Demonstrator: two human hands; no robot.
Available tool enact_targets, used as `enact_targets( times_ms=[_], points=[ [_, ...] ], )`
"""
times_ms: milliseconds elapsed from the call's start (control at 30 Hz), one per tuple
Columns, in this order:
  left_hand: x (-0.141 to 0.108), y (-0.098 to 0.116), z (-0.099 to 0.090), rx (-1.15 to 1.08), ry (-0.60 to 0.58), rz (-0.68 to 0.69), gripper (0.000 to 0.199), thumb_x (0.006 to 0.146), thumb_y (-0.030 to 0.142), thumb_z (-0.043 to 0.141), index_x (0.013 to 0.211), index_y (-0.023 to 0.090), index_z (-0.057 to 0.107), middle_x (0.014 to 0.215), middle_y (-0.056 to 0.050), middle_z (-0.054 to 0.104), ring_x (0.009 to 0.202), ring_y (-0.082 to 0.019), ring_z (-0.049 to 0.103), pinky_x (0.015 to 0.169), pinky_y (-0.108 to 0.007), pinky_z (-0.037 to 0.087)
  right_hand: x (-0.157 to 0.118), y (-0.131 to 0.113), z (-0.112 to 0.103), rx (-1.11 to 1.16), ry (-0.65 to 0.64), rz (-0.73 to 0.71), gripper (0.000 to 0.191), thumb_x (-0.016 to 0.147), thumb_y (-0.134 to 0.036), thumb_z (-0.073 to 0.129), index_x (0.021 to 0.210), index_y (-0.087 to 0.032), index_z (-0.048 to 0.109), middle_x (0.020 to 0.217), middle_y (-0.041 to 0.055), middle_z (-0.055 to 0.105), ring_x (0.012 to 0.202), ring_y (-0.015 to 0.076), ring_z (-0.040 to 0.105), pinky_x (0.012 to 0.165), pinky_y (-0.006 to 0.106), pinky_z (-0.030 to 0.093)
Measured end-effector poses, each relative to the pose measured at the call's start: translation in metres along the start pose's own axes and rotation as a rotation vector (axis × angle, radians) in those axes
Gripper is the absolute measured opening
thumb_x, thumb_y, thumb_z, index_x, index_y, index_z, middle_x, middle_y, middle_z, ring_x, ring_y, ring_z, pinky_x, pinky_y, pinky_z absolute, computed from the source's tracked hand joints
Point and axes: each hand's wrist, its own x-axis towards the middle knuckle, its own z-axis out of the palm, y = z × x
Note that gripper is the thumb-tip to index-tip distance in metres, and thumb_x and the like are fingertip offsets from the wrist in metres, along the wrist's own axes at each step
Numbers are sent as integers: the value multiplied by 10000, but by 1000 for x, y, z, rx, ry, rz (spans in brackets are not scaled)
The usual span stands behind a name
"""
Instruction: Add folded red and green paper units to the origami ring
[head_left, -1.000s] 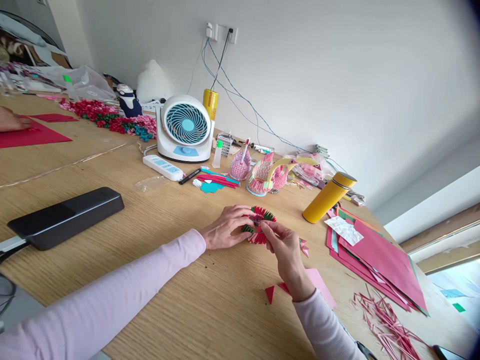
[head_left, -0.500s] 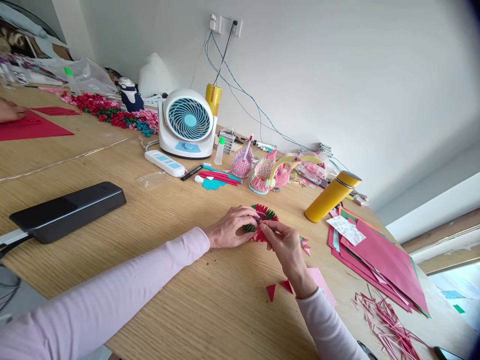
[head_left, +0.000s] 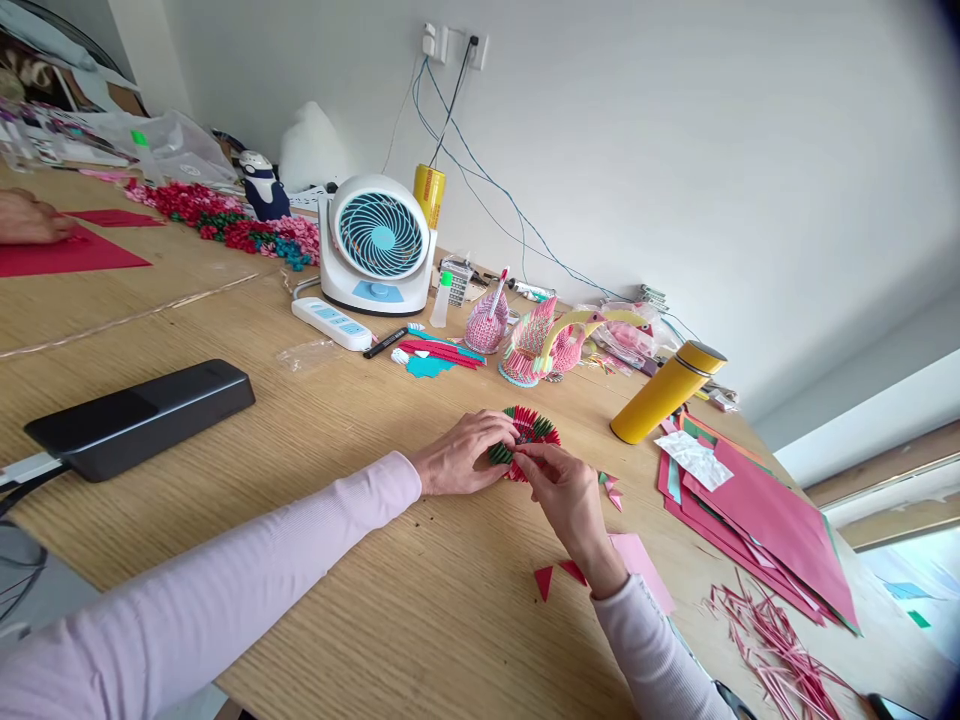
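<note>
A round ring of folded paper pieces (head_left: 537,426), red and dark green, lies on the wooden table between my hands. My left hand (head_left: 471,453) grips its left side, fingers curled over the rim. At the near side of the ring, my right hand (head_left: 561,486) pinches with thumb and forefinger; whatever is between those fingertips is too small to make out. Small folded pink and green triangles (head_left: 613,492) lie just right of the ring. Below my right wrist are a red paper triangle (head_left: 544,582) and a pink paper sheet (head_left: 642,572).
Behind stand a white fan (head_left: 381,240), a power strip (head_left: 331,323) and folded paper swans (head_left: 541,345). To the right are a yellow flask (head_left: 666,393), stacked red paper (head_left: 765,530) and paper strips (head_left: 772,645). Another person's hand (head_left: 31,218) rests at far left.
My right hand has shifted slightly left and its fingertips sit a little lower on the ring. My left hand keeps its hold. The view has moved slightly.
</note>
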Motion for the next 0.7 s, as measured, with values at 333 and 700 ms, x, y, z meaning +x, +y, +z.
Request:
enact_targets(
  times_ms=[333,700],
  points=[
    [-7,-6,6,31,36,-28,681,787,348,725,1342,173,371,1491,-210,345,1445,-339,274,1148,-528,319,5,5,-13,-29,-107,-9,214,839,-370,647,926,-223,775,725,29,730,489,140,604,509,248,463],
    [-1,-13,18,-198,-9,-173,886,695,308,825,1394,200,292,1395,-196,435,1326,-315,450,1085,-501,419,7,6,-16,-197,-152,-83,185,872,-372,624,898,-256,766,785,26,752,618,175,667,542,254,436]
  ],
)
